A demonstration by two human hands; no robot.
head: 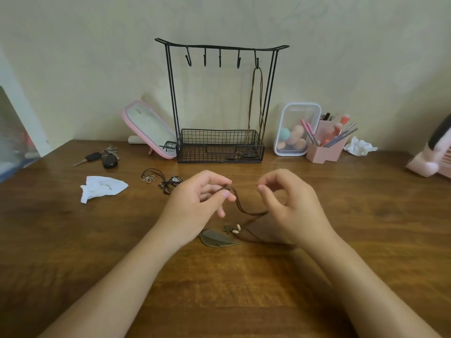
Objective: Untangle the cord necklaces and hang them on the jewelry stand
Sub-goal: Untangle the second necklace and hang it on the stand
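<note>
Left hand (197, 206) pinches a brown cord (244, 208) between thumb and forefinger. The cord runs to the curled fingers of the right hand (292, 211) (whether they grip it cannot be told), then drops to a metal leaf (217, 239) lying on the table (219, 289) between the wrists. A tangle (168, 184) of further necklaces lies just left of the left hand. Behind, the stand (220, 47) carries one necklace (256, 98) on its rightmost hook.

The left hand (192, 208) and right hand (295, 213) are bare, with short nails and bare forearms (136, 276).
</note>
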